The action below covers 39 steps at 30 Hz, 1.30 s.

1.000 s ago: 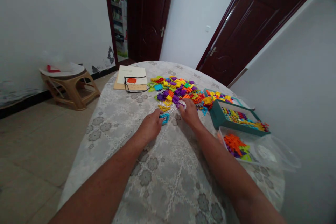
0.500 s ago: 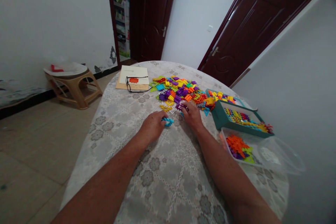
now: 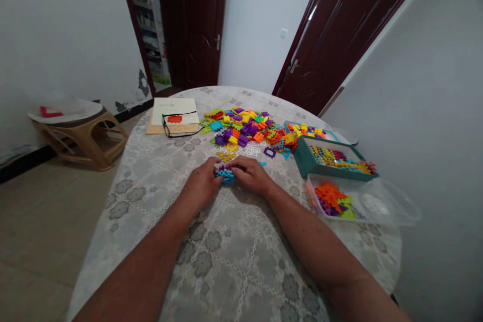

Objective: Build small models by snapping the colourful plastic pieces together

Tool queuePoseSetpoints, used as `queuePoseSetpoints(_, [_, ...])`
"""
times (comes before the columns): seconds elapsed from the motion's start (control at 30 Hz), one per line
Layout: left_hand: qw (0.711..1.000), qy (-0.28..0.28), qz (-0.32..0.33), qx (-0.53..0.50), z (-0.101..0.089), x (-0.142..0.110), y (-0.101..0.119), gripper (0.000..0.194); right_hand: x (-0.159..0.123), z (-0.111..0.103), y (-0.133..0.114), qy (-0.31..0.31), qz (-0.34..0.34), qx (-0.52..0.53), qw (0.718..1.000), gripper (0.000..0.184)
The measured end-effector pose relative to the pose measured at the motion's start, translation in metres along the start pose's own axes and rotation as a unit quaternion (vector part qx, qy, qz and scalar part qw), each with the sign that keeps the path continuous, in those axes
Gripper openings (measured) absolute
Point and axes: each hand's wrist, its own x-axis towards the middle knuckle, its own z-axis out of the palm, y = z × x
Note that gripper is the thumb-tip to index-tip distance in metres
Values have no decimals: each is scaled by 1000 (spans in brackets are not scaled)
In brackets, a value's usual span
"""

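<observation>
My left hand grips a small assembly of blue interlocking pieces just above the tablecloth. Against its top, my right hand pinches a purple interlocking piece, partly covered by fingers. Whether the purple piece is joined to the blue ones I cannot tell. Beyond the hands spreads a heap of coloured interlocking pieces. At its near side lie yellow pieces, white frame-like pieces and a purple frame piece.
On the right stand a green box of beaded-looking strips and a clear plastic container with orange, purple and green pieces. Eyeglasses and an orange piece rest on papers at the back left. A stool stands beyond the table.
My right hand has come away from the heap with a purple piece and moved left to the blue assembly in my left hand. The view has turned slightly right.
</observation>
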Motion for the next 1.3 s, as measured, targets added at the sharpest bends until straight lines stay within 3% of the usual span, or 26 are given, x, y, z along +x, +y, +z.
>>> queuePoseSetpoints(0.1, [998,-12,45,35,-2,2,-2,34,-1,1,-1,-21,-9,24,999,24])
queuePoseSetpoints(0.23, [997,-16,47,64,-3,4,-6,24,-2,3,0,-24,8,30,999,25])
queuePoseSetpoints(0.37, [996,-26,54,70,-2,2,-4,15,0,-1,10,44,56,-57,996,26])
queuePoseSetpoints(0.43, [997,-40,40,60,-2,0,0,11,1,-9,20,91,97,-158,978,25])
queuePoseSetpoints(0.57, [996,-64,19,57,-4,-1,8,14,-3,-35,42,145,191,-324,915,30])
queuePoseSetpoints(0.7, [995,-72,20,73,-5,-2,11,15,-14,-56,61,171,273,-389,863,32])
queuePoseSetpoints(0.83, [992,-87,39,79,-6,-3,11,16,-23,-61,76,156,330,-388,846,21])
queuePoseSetpoints(1.0, [991,-87,54,88,-7,-4,13,13,-22,-60,80,177,310,-373,857,20])
queuePoseSetpoints(1.1, [992,-83,51,85,-7,-4,13,13,-12,-57,67,190,222,-327,899,18])
queuePoseSetpoints(1.2, [991,-69,68,87,-6,-4,11,13,-2,-50,40,118,122,-228,959,15])
queuePoseSetpoints(1.3, [991,-61,73,96,-4,-4,9,16,3,-39,11,-4,81,-121,989,17])
